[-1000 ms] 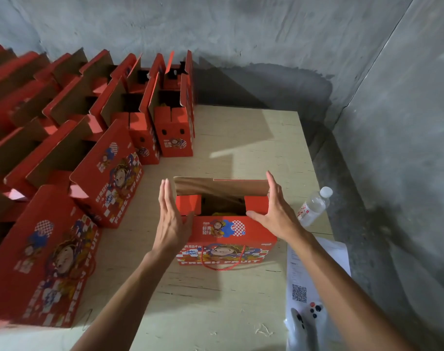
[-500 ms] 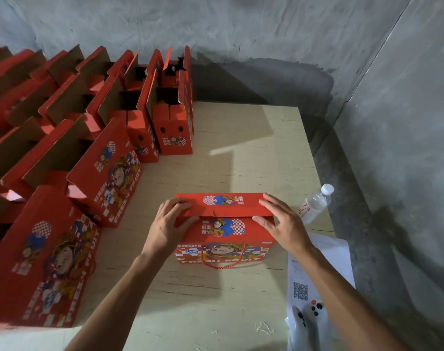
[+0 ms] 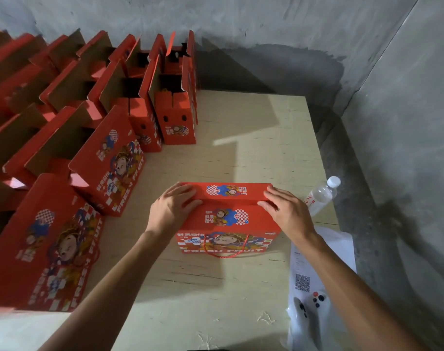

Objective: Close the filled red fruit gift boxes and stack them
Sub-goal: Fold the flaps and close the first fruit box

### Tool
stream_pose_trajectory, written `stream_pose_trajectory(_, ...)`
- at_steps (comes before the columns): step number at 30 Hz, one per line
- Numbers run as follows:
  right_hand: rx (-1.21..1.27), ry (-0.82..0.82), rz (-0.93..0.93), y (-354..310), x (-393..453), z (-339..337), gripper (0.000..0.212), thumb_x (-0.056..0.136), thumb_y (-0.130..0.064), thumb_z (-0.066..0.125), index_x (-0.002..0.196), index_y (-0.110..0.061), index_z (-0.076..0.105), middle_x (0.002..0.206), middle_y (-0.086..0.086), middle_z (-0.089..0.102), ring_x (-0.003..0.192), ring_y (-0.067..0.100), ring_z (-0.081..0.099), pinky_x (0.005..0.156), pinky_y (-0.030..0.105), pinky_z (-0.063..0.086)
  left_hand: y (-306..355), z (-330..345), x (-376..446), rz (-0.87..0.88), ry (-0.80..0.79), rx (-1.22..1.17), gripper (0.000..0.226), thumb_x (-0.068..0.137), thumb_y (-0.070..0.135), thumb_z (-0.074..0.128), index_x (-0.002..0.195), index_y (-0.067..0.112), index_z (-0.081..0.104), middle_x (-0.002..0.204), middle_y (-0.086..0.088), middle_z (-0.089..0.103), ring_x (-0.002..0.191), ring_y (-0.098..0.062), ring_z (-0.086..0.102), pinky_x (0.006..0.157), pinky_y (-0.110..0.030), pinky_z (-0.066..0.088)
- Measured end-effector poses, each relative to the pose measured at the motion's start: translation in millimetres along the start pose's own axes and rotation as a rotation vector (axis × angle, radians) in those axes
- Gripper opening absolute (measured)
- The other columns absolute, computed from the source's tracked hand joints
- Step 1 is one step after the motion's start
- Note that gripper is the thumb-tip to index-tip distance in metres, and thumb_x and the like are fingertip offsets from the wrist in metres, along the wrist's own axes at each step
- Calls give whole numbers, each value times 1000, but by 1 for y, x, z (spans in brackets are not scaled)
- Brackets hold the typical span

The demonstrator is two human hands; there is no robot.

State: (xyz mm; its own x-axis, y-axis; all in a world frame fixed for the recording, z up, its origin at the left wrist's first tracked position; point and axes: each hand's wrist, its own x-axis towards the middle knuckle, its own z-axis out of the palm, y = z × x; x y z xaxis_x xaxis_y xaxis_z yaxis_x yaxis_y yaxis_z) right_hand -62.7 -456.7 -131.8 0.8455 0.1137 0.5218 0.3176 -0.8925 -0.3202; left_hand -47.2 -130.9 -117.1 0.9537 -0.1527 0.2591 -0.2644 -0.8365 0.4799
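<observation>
Red gift box (image 3: 227, 221) sits mid-table (image 3: 253, 138), lid flap folded down. Left hand (image 3: 171, 211) and right hand (image 3: 289, 214) lie flat on the top corners, gripping nothing. I'd press both ends evenly along the seam (open boxes (image 3: 109, 158) wait at left) so the flap tucks in square.

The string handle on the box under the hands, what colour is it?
Red. The string handle hangs on the front of the red box, seen in the head view.

Both hands press flat on the lid of a red gift box (image 3: 228, 221): left hand (image 3: 171, 210), right hand (image 3: 288, 211). Open red boxes (image 3: 109, 158) line the table (image 3: 253, 138) at left.
</observation>
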Motion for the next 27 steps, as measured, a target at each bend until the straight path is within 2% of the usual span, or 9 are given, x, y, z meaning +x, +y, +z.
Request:
stream_pose_trajectory(3,-83,44,-64,0,-5,4,31,80,-20,89,102,-1,80,111,14,77,99,26,76,80,41,64,3,8,-9,49,98,102,26,91,32,76,110,14,79,121,-4,73,114,-25,68,96,-39,53)
stream_pose_trajectory(5,-159,65,-128,0,-5,4,31,81,-21,88,101,0,79,108,13,77,98,25,76,79,39,64,7,10,-11,163,173,200,19,92,27,74,101,11,79,111,-5,76,103,-28,69,89,-42,51)
stream_pose_trajectory(8,-246,59,-176,-1,-4,3,32,83,-23,86,101,2,79,106,15,78,96,25,76,77,37,64,16,12,-11,278,217,227,11,90,17,72,92,6,76,100,-7,75,95,-30,66,71,-44,57)
stream_pose_trajectory(12,-315,-19,-107,-13,-3,2,34,80,-21,89,100,4,78,106,19,77,95,28,77,69,38,65,21,10,-9,251,190,209,23,90,28,78,87,6,75,96,-6,74,92,-28,66,56,-40,58)
stream_pose_trajectory(15,-313,-128,-51,-21,1,-4,35,81,-21,88,101,6,77,108,20,76,95,30,76,67,40,64,26,9,-1,242,126,250,34,88,42,78,87,7,73,94,-6,71,90,-27,64,57,-38,56)
stream_pose_trajectory(19,-353,-344,21,-27,11,-11,40,96,-33,71,115,3,72,123,16,72,106,28,72,77,39,61,28,15,2,261,131,263,31,89,39,77,87,8,70,93,-7,68,88,-29,62,56,-39,55)
stream_pose_trajectory(22,-383,-394,55,-31,13,-15,48,102,-44,57,124,-3,69,132,10,68,115,23,68,85,36,57,28,18,1,270,161,262,28,90,36,76,88,9,69,94,-7,66,87,-29,60,61,-40,54)
stream_pose_trajectory(24,-396,-369,81,-40,15,-16,55,101,-52,54,117,-2,72,125,13,71,110,25,70,81,36,57,28,20,0,289,170,254,26,90,35,76,89,10,69,94,-7,66,87,-29,59,70,-41,52)
stream_pose_trajectory(27,-537,-379,81,-58,20,-16,60,98,-62,53,86,-7,74,87,9,72,79,24,71,61,31,51,22,16,-4,303,139,170,17,92,25,74,92,9,70,96,-5,66,89,-27,58,74,-45,53)
